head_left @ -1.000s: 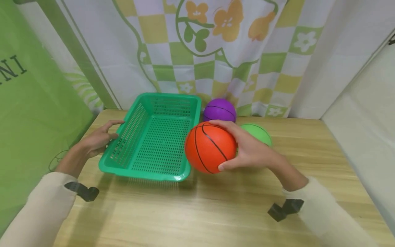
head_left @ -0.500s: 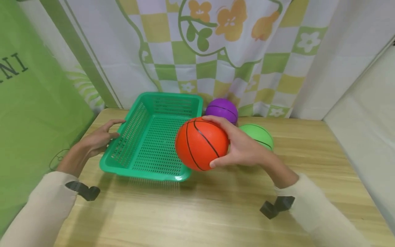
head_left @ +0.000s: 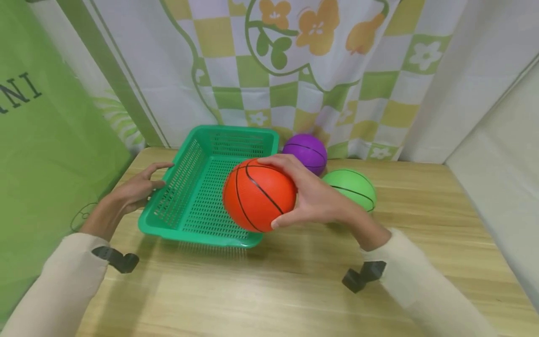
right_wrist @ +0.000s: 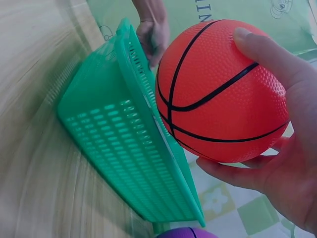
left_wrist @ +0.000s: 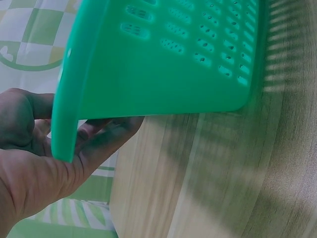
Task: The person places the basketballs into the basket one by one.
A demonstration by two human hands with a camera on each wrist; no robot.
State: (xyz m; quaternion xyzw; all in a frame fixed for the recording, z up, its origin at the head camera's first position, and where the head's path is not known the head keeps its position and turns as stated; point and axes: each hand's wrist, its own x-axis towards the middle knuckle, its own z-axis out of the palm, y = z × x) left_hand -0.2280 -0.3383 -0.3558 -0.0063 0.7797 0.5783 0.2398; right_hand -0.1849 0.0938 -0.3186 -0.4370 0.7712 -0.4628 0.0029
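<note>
An orange-red basketball (head_left: 257, 199) with black lines is held in my right hand (head_left: 311, 192), thumb on the near side and fingers over the far side. In the head view it overlaps the right part of a green plastic basket (head_left: 204, 238), above the rim. The right wrist view shows the ball (right_wrist: 218, 94) beside the tilted-looking rim. My left hand (head_left: 136, 187) holds the basket's left rim; in the left wrist view, part of the hand (left_wrist: 54, 173) lies along the outside of the wall, partly hidden. No ball shows on the visible basket floor.
A purple ball (head_left: 305, 152) stands behind the basket's right side, near the patterned curtain (head_left: 282, 93). To its right a light green ball (head_left: 351, 187) rests on the wooden table (head_left: 273, 295). A green cloth (head_left: 50, 154) hangs at the left.
My right hand has carried the orange-red ball leftward, from beside the basket's right rim to over its right part. My left hand has stayed at the left rim.
</note>
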